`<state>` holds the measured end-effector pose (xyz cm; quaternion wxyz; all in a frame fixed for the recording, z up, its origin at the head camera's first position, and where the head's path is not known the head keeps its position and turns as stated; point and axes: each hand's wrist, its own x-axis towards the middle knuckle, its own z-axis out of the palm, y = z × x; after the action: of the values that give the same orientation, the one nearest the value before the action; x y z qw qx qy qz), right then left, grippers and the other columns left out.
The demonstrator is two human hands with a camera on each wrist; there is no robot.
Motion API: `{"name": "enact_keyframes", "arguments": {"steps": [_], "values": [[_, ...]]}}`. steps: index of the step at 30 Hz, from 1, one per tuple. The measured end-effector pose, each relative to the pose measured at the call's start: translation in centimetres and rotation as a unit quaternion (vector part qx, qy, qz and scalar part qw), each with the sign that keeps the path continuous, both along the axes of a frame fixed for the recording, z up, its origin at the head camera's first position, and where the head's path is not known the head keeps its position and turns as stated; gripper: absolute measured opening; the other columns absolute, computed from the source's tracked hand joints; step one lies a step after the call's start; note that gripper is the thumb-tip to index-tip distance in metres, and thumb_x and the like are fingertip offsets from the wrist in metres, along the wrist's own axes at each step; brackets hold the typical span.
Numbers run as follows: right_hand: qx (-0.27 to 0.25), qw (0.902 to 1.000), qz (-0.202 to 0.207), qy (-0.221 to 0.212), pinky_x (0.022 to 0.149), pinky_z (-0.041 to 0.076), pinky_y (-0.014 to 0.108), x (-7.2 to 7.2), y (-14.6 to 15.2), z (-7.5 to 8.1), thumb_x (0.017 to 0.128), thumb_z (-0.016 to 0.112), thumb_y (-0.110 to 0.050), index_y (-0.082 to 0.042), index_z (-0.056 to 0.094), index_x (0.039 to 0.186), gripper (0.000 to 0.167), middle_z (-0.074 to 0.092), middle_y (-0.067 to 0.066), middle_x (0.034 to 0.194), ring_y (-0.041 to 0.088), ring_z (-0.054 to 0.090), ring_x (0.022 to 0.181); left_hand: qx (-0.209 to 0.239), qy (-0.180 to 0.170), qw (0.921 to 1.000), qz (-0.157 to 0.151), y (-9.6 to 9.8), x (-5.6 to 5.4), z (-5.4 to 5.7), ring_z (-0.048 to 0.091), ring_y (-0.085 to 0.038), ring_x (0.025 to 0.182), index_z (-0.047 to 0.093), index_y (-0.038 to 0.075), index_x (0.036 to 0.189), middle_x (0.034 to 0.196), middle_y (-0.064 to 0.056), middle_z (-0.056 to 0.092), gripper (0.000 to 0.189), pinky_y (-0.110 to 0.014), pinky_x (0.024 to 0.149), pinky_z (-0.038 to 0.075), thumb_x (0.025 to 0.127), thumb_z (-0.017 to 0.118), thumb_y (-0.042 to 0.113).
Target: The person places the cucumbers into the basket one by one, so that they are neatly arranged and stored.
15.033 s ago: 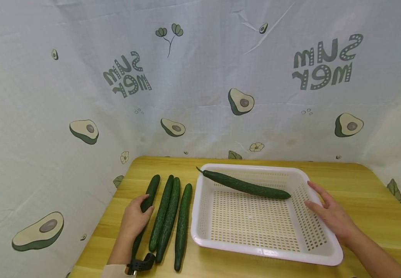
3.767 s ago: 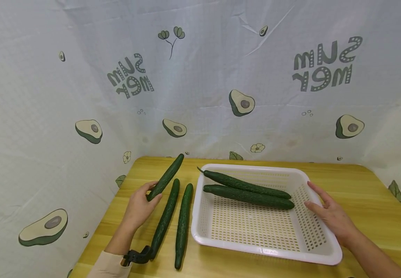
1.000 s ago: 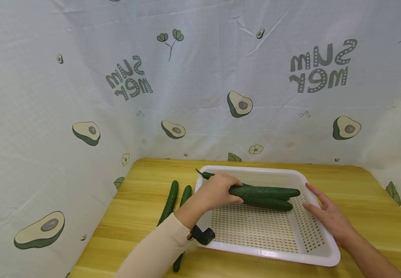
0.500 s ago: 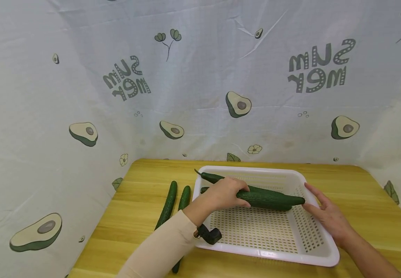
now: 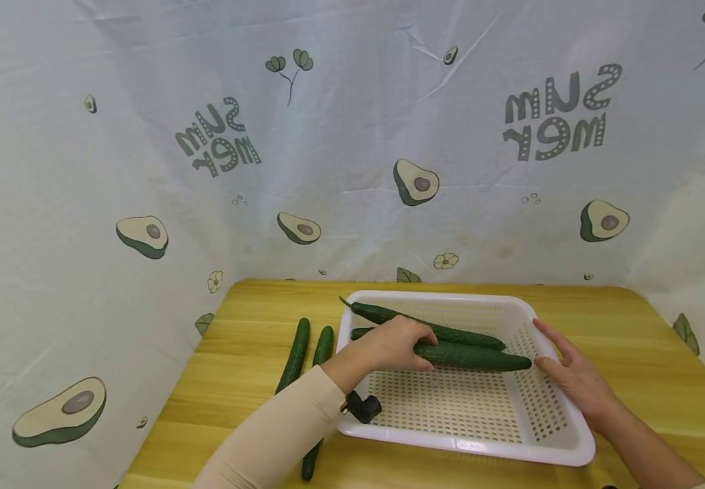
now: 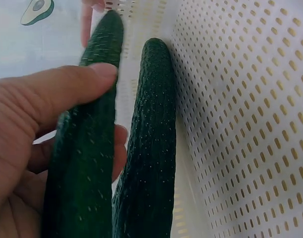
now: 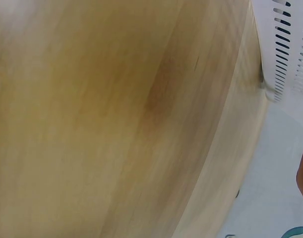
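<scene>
In the head view my left hand (image 5: 392, 345) reaches into the white plastic basket (image 5: 438, 439) and holds a dark green cucumber (image 5: 477, 356) near one end. Its thumb (image 6: 87, 82) lies over the cucumber in the left wrist view, with a fingertip showing on the other side. A second cucumber (image 5: 360, 333) in the basket is mostly hidden under the hand and held cucumber. Behind it a cucumber with a stem (image 5: 459, 335) lies along the back, its stem end over the rim. My right hand (image 5: 581, 380) grips the basket's right side.
Two cucumbers, one farther left (image 5: 294, 356) and one nearer the basket (image 5: 323, 345), lie on the wooden table (image 5: 206, 401), partly covered by the left sleeve (image 5: 279, 435). A printed curtain (image 5: 352, 136) hangs behind and at the sides.
The left hand took this cucumber off the table and carried it right into the basket, where it has swung toward the front. Another cucumber went in earlier. The right hand stays on the basket.
</scene>
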<state>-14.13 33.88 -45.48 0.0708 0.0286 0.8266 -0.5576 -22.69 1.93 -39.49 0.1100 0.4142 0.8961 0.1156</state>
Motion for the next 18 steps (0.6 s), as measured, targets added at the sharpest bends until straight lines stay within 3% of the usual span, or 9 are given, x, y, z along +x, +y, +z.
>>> {"name": "enact_keyframes", "arguments": {"steps": [2,8,14,18], "values": [[-0.009,1.0000,0.002,0.004,0.068,0.064,0.044,-0.1,0.0,0.0,0.110,0.043,-0.022,-0.032,-0.001,0.166,0.072,0.035,0.048,0.147,0.020,0.075,0.086,-0.013,0.007,0.9999,-0.003,0.0,0.1,0.0,0.067,-0.008,0.116,0.069,0.022,0.131,0.131,0.007,0.069,0.042,-0.021,0.093,0.054,0.092,0.078,0.035],[-0.024,0.9997,0.001,0.007,0.068,0.063,0.044,-0.2,0.0,0.0,0.110,0.043,-0.019,-0.033,0.003,0.166,0.071,0.053,0.039,0.137,0.020,0.076,0.084,-0.043,0.012,0.9989,0.010,0.0,0.4,0.0,0.068,-0.007,0.111,0.072,0.025,0.126,0.127,0.011,0.071,0.039,-0.021,0.089,0.056,0.090,0.080,0.036],[-0.014,0.9999,-0.007,0.004,0.067,0.063,0.043,-0.1,-0.2,-0.1,0.109,0.044,-0.020,-0.033,0.003,0.166,0.071,0.047,0.045,0.140,0.021,0.076,0.083,-0.075,0.037,0.9958,0.035,0.5,0.6,-0.4,0.069,-0.007,0.103,0.071,0.030,0.125,0.123,0.013,0.071,0.038,-0.023,0.084,0.057,0.089,0.081,0.039],[-0.019,0.9998,-0.005,0.007,0.067,0.063,0.044,-0.1,0.0,-0.1,0.109,0.043,-0.019,-0.034,0.003,0.166,0.071,0.054,0.040,0.135,0.021,0.076,0.083,-0.082,0.054,0.9945,0.036,1.0,0.6,-0.8,0.069,-0.006,0.101,0.072,0.030,0.124,0.120,0.014,0.072,0.038,-0.021,0.084,0.056,0.088,0.081,0.041]]}}
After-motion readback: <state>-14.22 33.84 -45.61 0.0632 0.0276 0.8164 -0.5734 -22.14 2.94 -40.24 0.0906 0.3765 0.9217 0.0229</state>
